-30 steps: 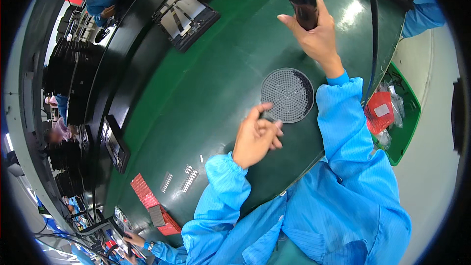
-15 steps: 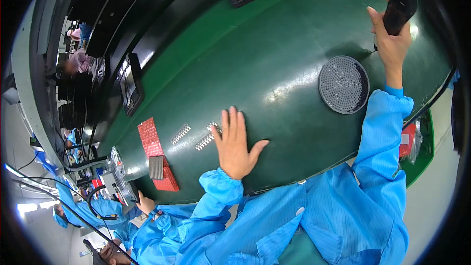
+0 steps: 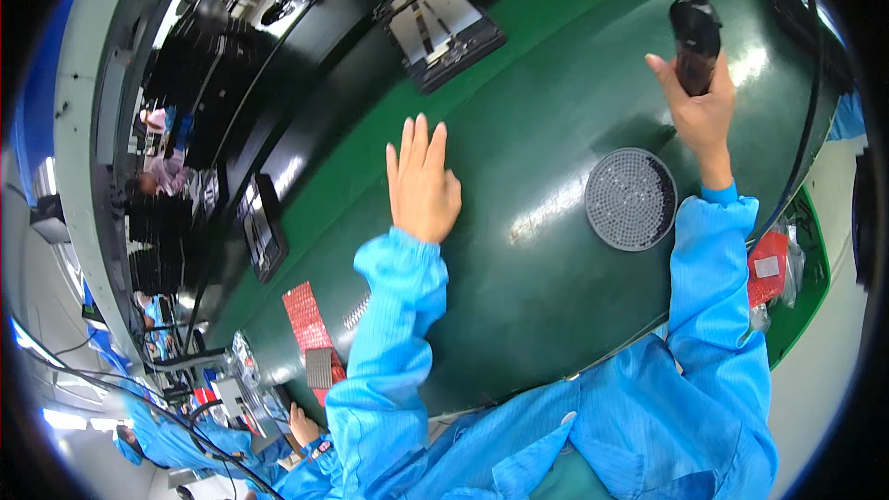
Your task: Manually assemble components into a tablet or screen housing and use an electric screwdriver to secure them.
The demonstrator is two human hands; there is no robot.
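Observation:
My right hand (image 3: 706, 120) is wrapped round a black electric screwdriver (image 3: 696, 42) at the right of the green work surface. The tool's lower tip is hidden by my hand. Just below it lies a round grey dish (image 3: 607, 187) whose dimples hold many tiny dark screws. My left hand (image 3: 423, 187) is stretched out with the fingers straight, holding nothing. Beyond its fingertips, apart from them, an opened tablet-like device (image 3: 443, 32) with exposed inner parts rests on the dark belt's edge.
Another device (image 3: 264, 227) lies farther left on the belt. Red bubble wrap (image 3: 306, 315), a grey ridged block (image 3: 319, 368) and a small metal strip (image 3: 356, 311) sit by my left sleeve. A co-worker's hand (image 3: 304, 426) is at lower left. A green bin (image 3: 807, 301) stands at right.
My left hand has moved forward from beside the metal strips toward the device at the belt, which now shows more fully. My right hand still grips the screwdriver, now tilted differently.

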